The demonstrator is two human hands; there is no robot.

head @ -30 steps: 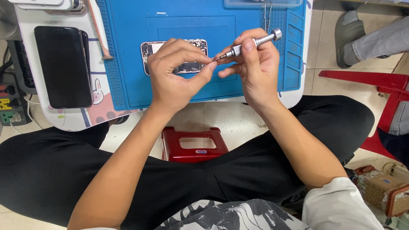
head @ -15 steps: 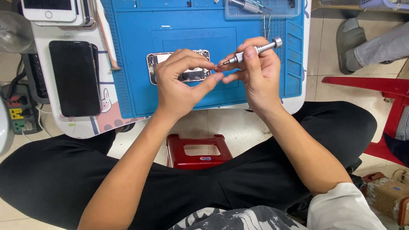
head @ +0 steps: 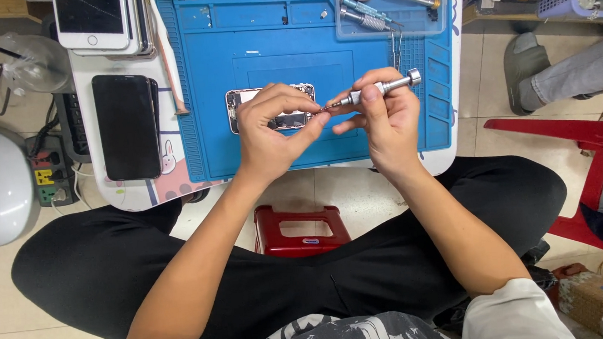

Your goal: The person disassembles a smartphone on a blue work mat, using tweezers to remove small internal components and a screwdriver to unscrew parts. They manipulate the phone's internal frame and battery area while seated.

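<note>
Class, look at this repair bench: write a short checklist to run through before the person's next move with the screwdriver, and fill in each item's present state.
1. Slim silver metal screwdriver gripped in right hand: ok.
2. Left hand fingertips meet the driver's tip: ok.
3. Screw or bit seated on the tip: cannot tell, too small.
4. Opened phone body lies flat on blue rubber work mat: ok.
5. Black-screened phone lies off the mat, apart from both hands: ok.

A phone repair workshop: blue repair mat, tray of screwdrivers, spare phones.
</note>
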